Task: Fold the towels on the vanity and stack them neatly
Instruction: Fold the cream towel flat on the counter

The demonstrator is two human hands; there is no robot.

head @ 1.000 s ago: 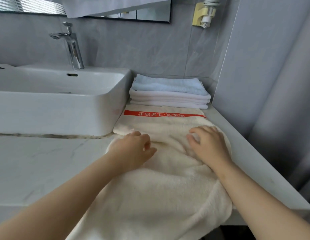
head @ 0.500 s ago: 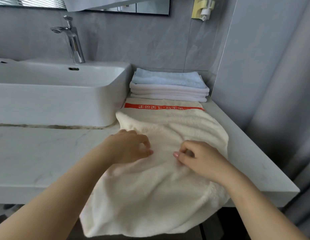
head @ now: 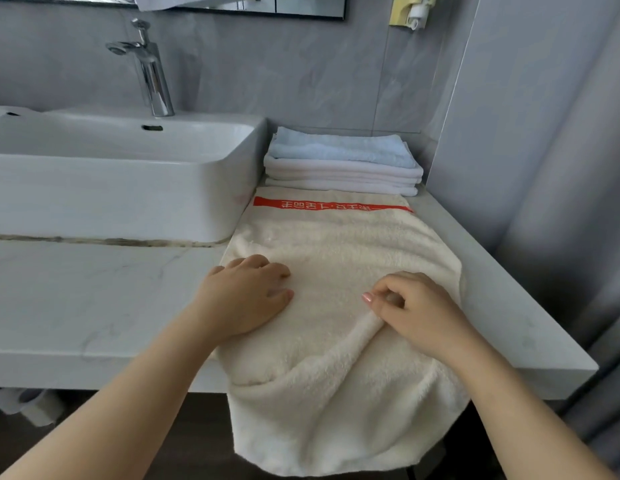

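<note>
A cream towel (head: 336,244) with a red printed band at its far end lies spread on the vanity top (head: 94,299); its near end hangs over the front edge. My left hand (head: 244,294) rests flat on the towel's left side, fingers slightly curled. My right hand (head: 416,311) pinches a ridge of the towel near its right side. Behind the cream towel, against the wall, sits a stack of folded towels (head: 343,168), white ones below and a light blue one on top.
A white basin (head: 111,188) with a chrome tap (head: 149,67) fills the left of the counter. A grey wall panel (head: 526,133) closes the right side. A yellow holder (head: 409,10) hangs on the back wall. Bare marble lies left of the towel.
Both hands slid toward me along the towel. The right hand went from lying flat to pinching a fold. More of the towel now hangs over the front edge.
</note>
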